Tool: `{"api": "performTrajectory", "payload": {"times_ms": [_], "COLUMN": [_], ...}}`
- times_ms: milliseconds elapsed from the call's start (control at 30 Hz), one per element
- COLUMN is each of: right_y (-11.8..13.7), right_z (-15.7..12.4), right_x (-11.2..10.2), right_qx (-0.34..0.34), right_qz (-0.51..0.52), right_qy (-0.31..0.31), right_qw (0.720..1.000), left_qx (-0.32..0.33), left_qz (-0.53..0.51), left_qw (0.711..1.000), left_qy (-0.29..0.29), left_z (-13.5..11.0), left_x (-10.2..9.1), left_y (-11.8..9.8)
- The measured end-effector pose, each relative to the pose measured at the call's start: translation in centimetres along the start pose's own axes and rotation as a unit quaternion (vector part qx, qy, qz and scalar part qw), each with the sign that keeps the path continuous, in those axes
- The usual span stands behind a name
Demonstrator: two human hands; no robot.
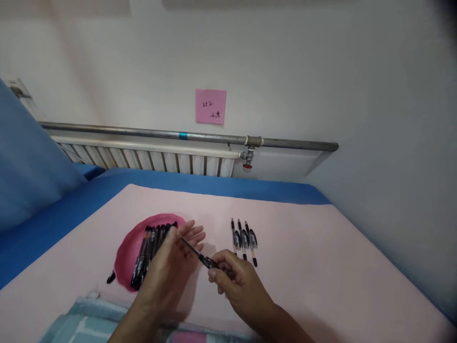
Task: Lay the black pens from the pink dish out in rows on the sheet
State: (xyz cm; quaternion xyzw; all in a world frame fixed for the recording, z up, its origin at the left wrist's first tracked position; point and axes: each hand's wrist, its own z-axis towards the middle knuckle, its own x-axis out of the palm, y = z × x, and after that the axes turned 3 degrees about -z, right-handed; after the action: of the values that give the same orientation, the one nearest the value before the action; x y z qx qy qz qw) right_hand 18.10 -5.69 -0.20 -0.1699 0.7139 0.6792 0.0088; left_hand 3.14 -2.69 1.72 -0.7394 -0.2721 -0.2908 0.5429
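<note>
My right hand [237,281] is closed around one end of a black pen [194,251], which slants up and left out of the fingers. The pen's other end reaches the palm side of my left hand [180,255], whose fingers are stretched out and apart. Whether the left thumb touches the pen I cannot tell. Behind my left hand, a pink scalloped plate [123,257] holds several black pens [143,257], partly hidden by that hand. Beyond my right hand, three uncapped pens [240,229] lie side by side, with black caps [253,238] beside them.
A pale pink sheet [321,257] covers the blue-edged surface. One black cap [111,277] lies left of the plate. A folded blue-green cloth [89,321] is at the near edge. A radiator [178,163] and metal pipe [150,133] run along the wall behind.
</note>
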Motion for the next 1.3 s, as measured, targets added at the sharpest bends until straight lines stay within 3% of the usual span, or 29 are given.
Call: {"api": "performTrajectory", "payload": {"times_ms": [133, 267, 800, 1000, 1133, 1300], "right_y": [-0.4, -0.4, -0.2, -0.3, -0.2, -0.7], "right_z": [-0.2, -0.5, -1.1, -0.4, -0.1, 0.1], "right_x": [0.3, 0.9, 2.3, 1.9, 1.4, 1.1], "right_qx": [0.007, 0.007, -0.057, -0.003, 0.037, 0.054], "right_qz": [-0.015, -0.033, -0.066, -0.025, 0.04, 0.093], "right_qy": [0.03, 0.043, 0.012, -0.001, -0.006, -0.001], "right_qw": [0.999, 0.998, 0.996, 1.0, 0.999, 0.994], "left_qx": [0.027, 0.015, 0.03, 0.025, -0.003, 0.01], "left_qz": [-0.071, -0.127, -0.158, -0.171, -0.107, 0.002], "left_qw": [0.997, 0.992, 0.986, 0.984, 0.993, 1.0], "left_qy": [0.002, 0.021, -0.037, -0.04, -0.059, 0.018], "left_z": [0.4, 0.3, -0.2, 0.3, 0.8, 0.9], "left_x": [0.0, -0.1, 0.1, 0.5, 0.1, -1.1], "left_y": [-1.4, -0.7, 0.1, 0.0, 0.4, 1.1]}}
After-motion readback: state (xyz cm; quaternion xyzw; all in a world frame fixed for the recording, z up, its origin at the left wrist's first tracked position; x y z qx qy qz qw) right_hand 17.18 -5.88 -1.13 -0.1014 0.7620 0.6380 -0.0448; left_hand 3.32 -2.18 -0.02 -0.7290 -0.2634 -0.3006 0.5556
